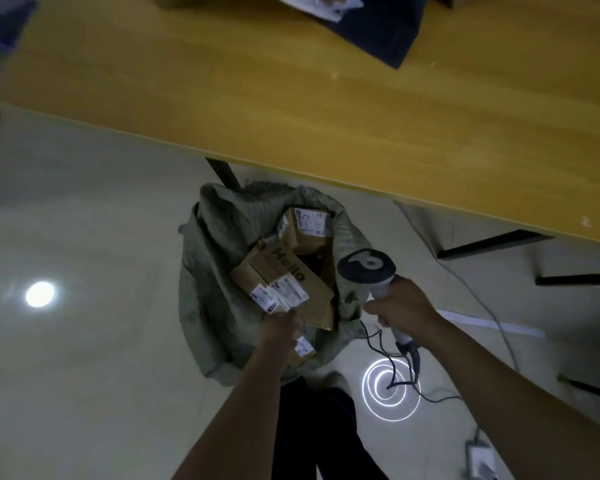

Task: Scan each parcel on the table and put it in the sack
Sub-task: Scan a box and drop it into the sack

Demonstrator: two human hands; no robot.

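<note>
In the head view, an open grey-green sack (pixel 215 271) is seen standing on the pale floor (pixel 84 220), just beside the near edge of the yellow wooden table (pixel 291 98). A cardboard parcel (pixel 288 271) printed with "Hello" is held over the sack's mouth, tilted, with its white labels turned up. Its near edge is gripped by the left hand (pixel 278 325), whose fingers are curled out of sight beneath the cardboard. A second labelled box (pixel 303 225) is lodged deeper in the sack, beyond the held parcel, and a smaller one (pixel 303 348) is partly covered by the left wrist. To the right of the sack, the handle of a white scanner (pixel 368 268) is clasped firmly by the right hand (pixel 402 306), well apart from the parcel. A dark cable (pixel 388 358) is trailed from the handle to the floor. A dark package (pixel 378 26) is left at the table's far side.
</note>
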